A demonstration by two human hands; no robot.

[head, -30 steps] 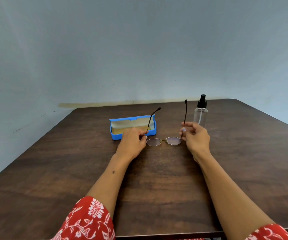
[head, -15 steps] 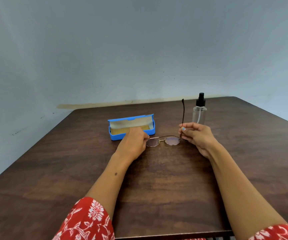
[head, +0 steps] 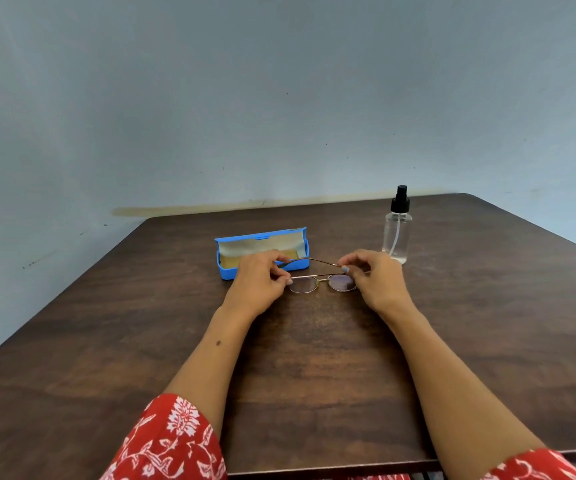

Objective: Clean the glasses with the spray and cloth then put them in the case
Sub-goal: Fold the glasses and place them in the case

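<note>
Just in front of the open blue case (head: 262, 252), my left hand (head: 259, 282) and right hand (head: 376, 280) each pinch the thin gold-rimmed glasses (head: 321, 282), temples folded across, the clear spray bottle (head: 396, 233) to the case's right.

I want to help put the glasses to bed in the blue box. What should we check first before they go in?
1. Case lid open: ok.
2. Glasses arms folded over the lenses: ok, both look folded.
3. Both hands gripping the glasses, left hand and right hand: ok.
4. Room inside the case: cannot tell, something yellowish lies in it.
5. Lenses clean: cannot tell, too small to see.
6. Spray bottle upright and clear of the path to the case: ok.
</note>
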